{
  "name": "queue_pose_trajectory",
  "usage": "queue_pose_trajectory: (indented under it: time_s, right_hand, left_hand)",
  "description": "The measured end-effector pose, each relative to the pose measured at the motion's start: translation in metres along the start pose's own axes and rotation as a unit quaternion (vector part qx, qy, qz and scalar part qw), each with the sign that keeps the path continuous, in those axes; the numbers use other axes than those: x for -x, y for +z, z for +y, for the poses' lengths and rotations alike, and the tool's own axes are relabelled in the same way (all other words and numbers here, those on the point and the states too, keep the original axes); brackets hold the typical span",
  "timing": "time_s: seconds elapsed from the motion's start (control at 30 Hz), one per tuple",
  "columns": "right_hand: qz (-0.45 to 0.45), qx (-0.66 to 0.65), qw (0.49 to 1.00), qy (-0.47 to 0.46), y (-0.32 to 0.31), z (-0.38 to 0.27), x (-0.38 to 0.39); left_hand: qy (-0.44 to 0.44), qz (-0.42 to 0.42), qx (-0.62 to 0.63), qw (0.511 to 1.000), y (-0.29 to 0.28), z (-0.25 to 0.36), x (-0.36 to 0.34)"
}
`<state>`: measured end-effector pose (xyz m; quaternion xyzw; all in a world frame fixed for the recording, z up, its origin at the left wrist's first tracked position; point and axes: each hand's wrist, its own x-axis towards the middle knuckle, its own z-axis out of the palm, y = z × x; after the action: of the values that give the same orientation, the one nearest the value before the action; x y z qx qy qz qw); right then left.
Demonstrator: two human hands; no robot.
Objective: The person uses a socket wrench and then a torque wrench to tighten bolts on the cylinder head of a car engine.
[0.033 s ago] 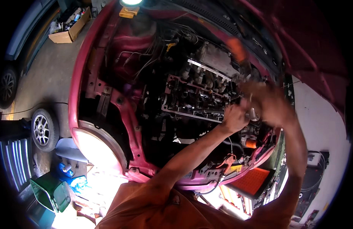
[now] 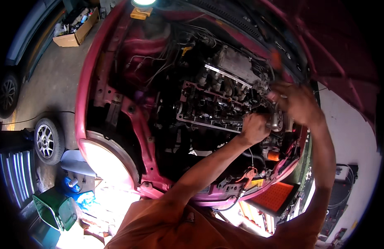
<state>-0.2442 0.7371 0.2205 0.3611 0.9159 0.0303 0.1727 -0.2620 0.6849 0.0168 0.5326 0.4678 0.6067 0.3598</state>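
Wrench (image 2: 276, 122) head just right of curled left hand (image 2: 256, 128), hold unclear; right hand (image 2: 299, 104) grips its shaft. Yellow label (image 2: 257, 183): print illegible.

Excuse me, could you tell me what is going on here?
A person is leaning over the engine bay of a red car, working with bare hands. The left hand looks closed right beside the head of a silver ratchet-like tool; the right hand, partly blurred, is just above it, and its grip is hard to make out. The engine is open on top, showing its inner parts.
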Motion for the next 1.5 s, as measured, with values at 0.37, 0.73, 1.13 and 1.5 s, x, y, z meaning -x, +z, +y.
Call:
queue_pose_trajectory:
  time_s: [0.37,0.73,1.13,1.5]
  right_hand:
    - [-0.108,-0.002,0.991,0.083,0.002,0.017,0.003]
    - [-0.175,0.030,0.971,0.158,0.005,0.015,-0.004]
    - [-0.109,-0.048,0.984,0.136,-0.009,-0.015,0.017]
    - [0.008,0.113,0.958,-0.265,0.025,-0.001,-0.008]
  left_hand:
    - [-0.006,-0.002,-0.021,1.000,-0.022,-0.006,-0.021]
    - [-0.022,0.016,-0.035,0.999,-0.041,-0.014,-0.018]
    - [0.034,-0.098,-0.011,0.995,0.003,0.001,-0.003]
    - [-0.005,0.002,0.033,0.999,-0.019,-0.011,-0.017]
